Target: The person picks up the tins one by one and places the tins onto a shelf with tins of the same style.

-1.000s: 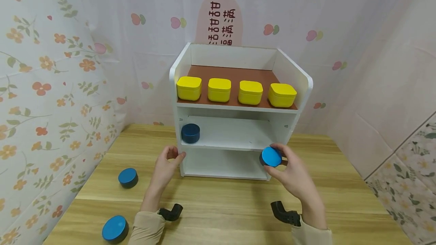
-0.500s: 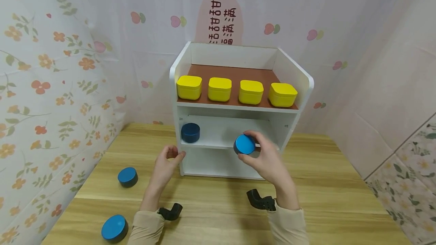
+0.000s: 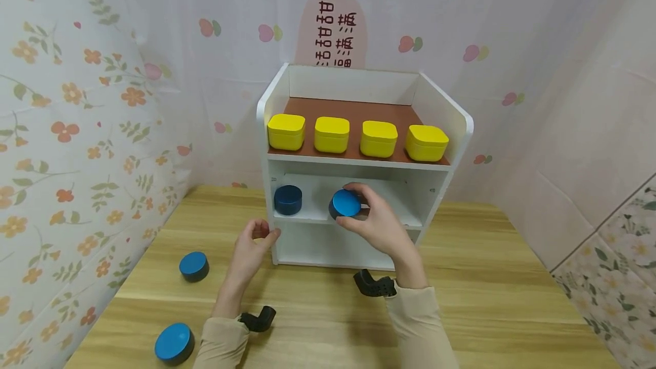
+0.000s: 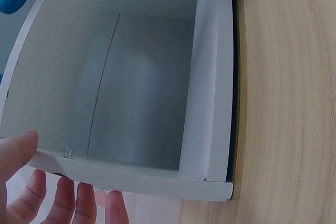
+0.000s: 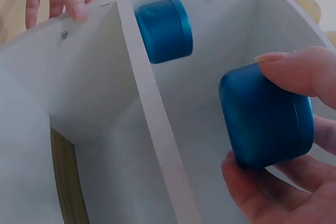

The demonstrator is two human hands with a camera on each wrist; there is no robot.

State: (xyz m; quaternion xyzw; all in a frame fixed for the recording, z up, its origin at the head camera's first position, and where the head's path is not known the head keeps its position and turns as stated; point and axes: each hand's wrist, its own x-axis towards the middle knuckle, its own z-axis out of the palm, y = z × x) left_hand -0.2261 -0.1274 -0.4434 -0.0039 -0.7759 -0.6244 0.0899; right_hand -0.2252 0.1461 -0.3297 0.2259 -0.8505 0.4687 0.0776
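Between its thumb and fingers my right hand holds a round blue tin, slightly tilted, in front of the middle shelf. In the right wrist view the held tin is apart from the shelf board. A second blue tin stands at the left end of that middle shelf. My left hand grips the left side panel of the white shelf unit; in the left wrist view its thumb lies on the inner side and the fingers are outside.
Several yellow lidded boxes line the brown top shelf. Two more blue tins, a farther one and a nearer one, lie on the wooden table at left. A patterned curtain hangs behind the unit.
My right hand has carried the blue tin leftward and up, from the unit's right side to the front of the middle shelf. The left hand has stayed on the side panel.
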